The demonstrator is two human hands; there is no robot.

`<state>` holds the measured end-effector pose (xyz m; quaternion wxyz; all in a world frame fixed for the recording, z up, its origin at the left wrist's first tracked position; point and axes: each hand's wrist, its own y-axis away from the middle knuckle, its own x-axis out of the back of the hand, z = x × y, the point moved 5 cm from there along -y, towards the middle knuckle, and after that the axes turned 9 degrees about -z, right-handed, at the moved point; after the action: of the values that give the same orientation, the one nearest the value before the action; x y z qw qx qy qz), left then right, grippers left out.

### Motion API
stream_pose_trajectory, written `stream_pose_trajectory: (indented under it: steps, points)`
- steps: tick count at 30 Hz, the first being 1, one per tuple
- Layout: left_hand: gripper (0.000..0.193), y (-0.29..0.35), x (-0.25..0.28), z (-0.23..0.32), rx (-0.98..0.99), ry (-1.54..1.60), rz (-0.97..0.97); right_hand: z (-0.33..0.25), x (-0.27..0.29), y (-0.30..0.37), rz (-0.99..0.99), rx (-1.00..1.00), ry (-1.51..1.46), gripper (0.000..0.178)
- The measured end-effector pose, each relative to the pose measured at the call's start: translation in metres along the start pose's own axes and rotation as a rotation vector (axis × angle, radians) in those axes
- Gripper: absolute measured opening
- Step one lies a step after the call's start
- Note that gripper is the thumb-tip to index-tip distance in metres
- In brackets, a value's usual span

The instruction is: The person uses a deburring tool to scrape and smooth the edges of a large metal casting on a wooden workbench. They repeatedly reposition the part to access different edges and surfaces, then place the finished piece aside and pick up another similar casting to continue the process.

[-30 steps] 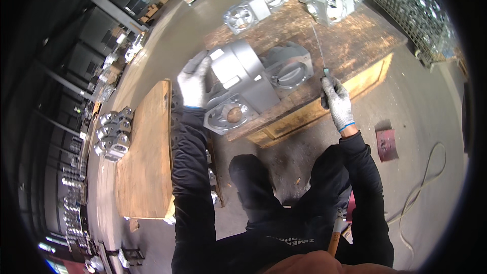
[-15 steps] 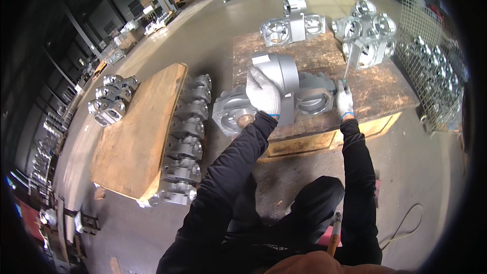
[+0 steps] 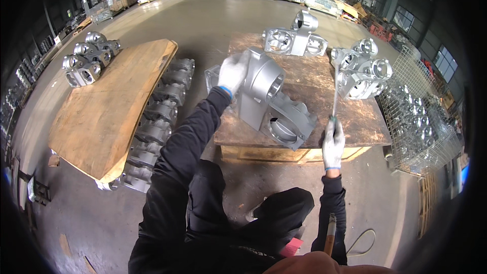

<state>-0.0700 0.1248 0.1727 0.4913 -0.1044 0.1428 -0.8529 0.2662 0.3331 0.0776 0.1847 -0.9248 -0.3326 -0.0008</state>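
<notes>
A large grey metal casting (image 3: 265, 78), with a round collar on top and open rings at its sides, stands turned at an angle on the worn wooden bench top (image 3: 317, 78). My left hand (image 3: 234, 73), in a white glove, grips the upper left edge of its collar. To the right of the casting and apart from it, my gloved right hand (image 3: 333, 144) is closed around the green handle of a long, thin metal tool (image 3: 335, 89). The tool points away from me; its exact kind I cannot make out.
Two similar castings (image 3: 297, 38) (image 3: 361, 71) stand at the bench's far side. On the left, a wooden board (image 3: 114, 106) carries another casting (image 3: 91, 61), with a row of castings (image 3: 157, 122) along its right edge. A wire cage (image 3: 421, 122) full of metal parts stands right.
The casting has swung round, its right end now nearer me. My left hand has stayed on its collar. My right hand has drawn back toward me with the tool. The whole view has shifted.
</notes>
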Motion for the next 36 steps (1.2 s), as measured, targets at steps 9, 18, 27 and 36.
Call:
stream_pose_trajectory:
  steps: [9, 18, 27, 36]
  points:
    - [0.048, 0.038, 0.012, 0.000, -0.096, -0.079, 0.138, -0.180, -0.098, -0.063, -0.595, 0.273, 0.559, 0.046]
    - [0.041, 0.156, 0.065, -0.023, -0.158, 0.245, 0.241, -0.266, -0.156, -0.056, -1.182, 0.178, 0.908, 0.042]
    - [0.043, 0.198, 0.086, -0.045, -0.209, 0.144, 0.263, -0.278, -0.248, -0.021, -1.281, 0.148, 1.224, 0.047]
    - [0.044, 0.198, 0.086, -0.046, -0.193, 0.199, 0.262, -0.264, -0.259, -0.017, -1.309, 0.267, 1.193, 0.051]
